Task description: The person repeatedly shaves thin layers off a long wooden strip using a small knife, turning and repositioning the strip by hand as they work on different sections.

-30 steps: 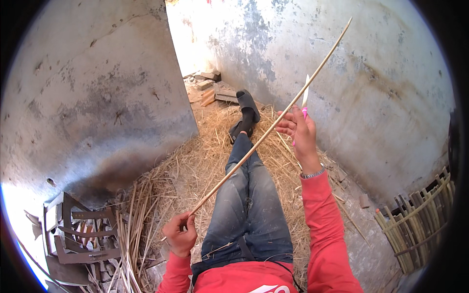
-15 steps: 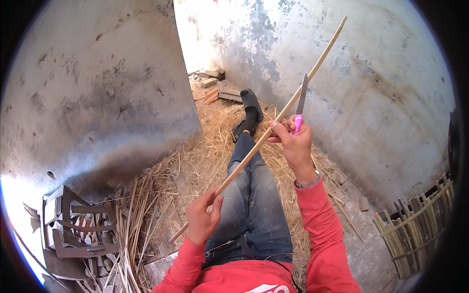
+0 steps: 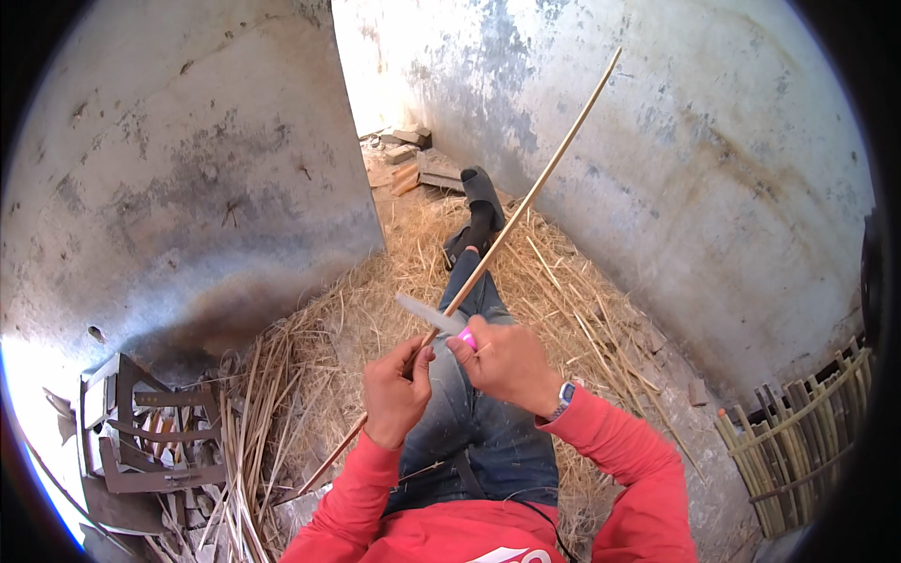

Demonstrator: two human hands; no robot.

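Observation:
A long, thin strip of pale wood or bamboo [image 3: 540,186] slants across my lap, its far end up toward the right wall and its near end down by my left forearm. My left hand [image 3: 395,389] is closed around it above my thighs. Just beyond those fingers, a knife [image 3: 431,315] with a pink handle lies across the strip, its blade pointing left. My right hand [image 3: 508,359] is closed on the handle, close to my left hand. Whether the edge bites into the strip cannot be made out.
Straw and shavings [image 3: 357,300] cover the floor around my stretched legs [image 3: 469,413]. To the left lie a bundle of thin strips [image 3: 253,441] and a dark chair-like frame [image 3: 160,427]. A slatted fence piece [image 3: 798,441] leans at the right. Bricks [image 3: 404,150] lie beyond my feet.
My right hand has come down and left toward my left hand. The knife has swung from pointing up to lying across the strip. The strip's far end has shifted left.

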